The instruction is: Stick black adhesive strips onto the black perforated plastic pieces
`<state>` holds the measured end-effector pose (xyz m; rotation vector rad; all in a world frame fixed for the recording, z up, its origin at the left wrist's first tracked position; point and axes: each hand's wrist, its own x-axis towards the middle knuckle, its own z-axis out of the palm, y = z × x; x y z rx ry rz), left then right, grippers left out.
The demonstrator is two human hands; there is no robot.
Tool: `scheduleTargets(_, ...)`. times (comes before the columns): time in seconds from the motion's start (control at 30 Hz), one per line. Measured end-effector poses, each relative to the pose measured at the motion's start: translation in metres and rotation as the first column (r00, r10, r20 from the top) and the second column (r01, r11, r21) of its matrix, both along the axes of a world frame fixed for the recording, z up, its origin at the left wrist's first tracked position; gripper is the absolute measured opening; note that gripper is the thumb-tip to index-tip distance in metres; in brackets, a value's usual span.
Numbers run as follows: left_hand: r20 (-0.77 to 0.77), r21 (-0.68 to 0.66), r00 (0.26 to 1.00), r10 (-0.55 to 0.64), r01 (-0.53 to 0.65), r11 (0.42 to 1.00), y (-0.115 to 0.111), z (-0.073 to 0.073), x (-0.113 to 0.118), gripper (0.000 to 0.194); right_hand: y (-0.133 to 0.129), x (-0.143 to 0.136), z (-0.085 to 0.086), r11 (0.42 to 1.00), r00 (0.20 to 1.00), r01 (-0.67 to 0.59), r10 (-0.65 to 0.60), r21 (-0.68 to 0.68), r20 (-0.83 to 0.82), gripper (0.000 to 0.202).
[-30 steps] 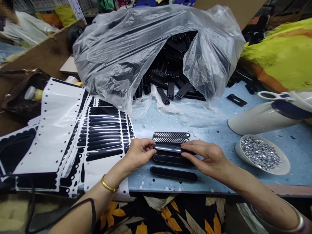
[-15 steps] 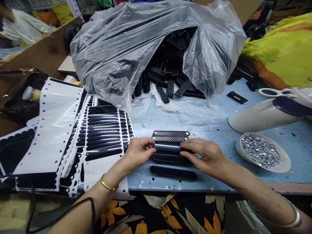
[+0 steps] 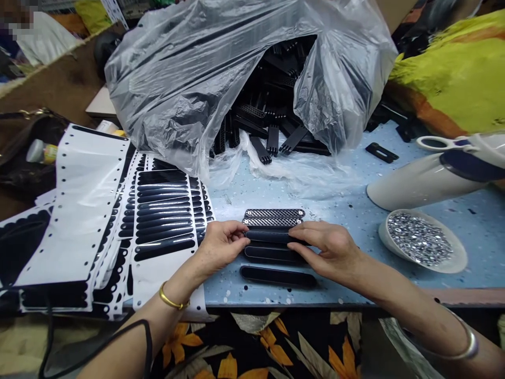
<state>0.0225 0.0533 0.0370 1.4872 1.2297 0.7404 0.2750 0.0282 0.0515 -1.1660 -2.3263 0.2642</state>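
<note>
A black round-ended strip point(image 3: 268, 236) lies level between my two hands on the table. My left hand point(image 3: 224, 242) pinches its left end with thumb and forefinger. Over its right end my right hand point(image 3: 325, 245) is closed, fingertips on the upper edge and thumb below; part of that end is hidden. Just beyond lie two black pieces with a silvery crosshatched face point(image 3: 274, 217) and a rivet-like dot near each end. Nearer to me are a second smooth black strip point(image 3: 272, 255) and a third one point(image 3: 278, 276), roughly parallel.
Sheets of black strip stickers point(image 3: 163, 210) are piled on the left. A big translucent plastic bag point(image 3: 165, 89) of black plastic parts stands behind. At right are a white bowl point(image 3: 460, 258) of small shiny metal pieces, a tilted white container point(image 3: 410, 181) and scissors point(image 3: 437, 143).
Both hands keep their hold on the strip, which has lost its bright glare. The whole view has shifted slightly; the other strips stay in place.
</note>
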Motion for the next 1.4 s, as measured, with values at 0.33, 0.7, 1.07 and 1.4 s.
scheduleTargets(0.33, 0.028, -0.047, 0.999, 0.019, -0.018, 0.999, 0.001, 0.000, 0.001, 0.016, -0.001, -0.002, 0.002, 0.999, 1.000, 0.016, -0.015, -0.031, 0.007, 0.016)
scheduleTargets(0.7, 0.088, -0.180, 0.993, 0.074, -0.057, 0.982, 0.003, 0.002, 0.004, 0.011, -0.001, -0.002, 0.001, 0.996, 0.999, 0.054, -0.054, -0.065, 0.006, 0.013)
scheduleTargets(1.07, 0.101, -0.221, 0.988, 0.118, -0.093, 0.971, 0.002, 0.008, 0.006, 0.010, 0.000, 0.007, -0.007, 0.982, 0.979, 0.018, -0.056, -0.186, -0.198, 0.014)
scheduleTargets(1.4, 0.084, -0.235, 0.988, 0.127, -0.104, 0.966, 0.002, 0.011, 0.008, 0.011, -0.003, 0.009, -0.009, 0.986, 0.977, -0.003, -0.033, -0.169, -0.212, 0.017)
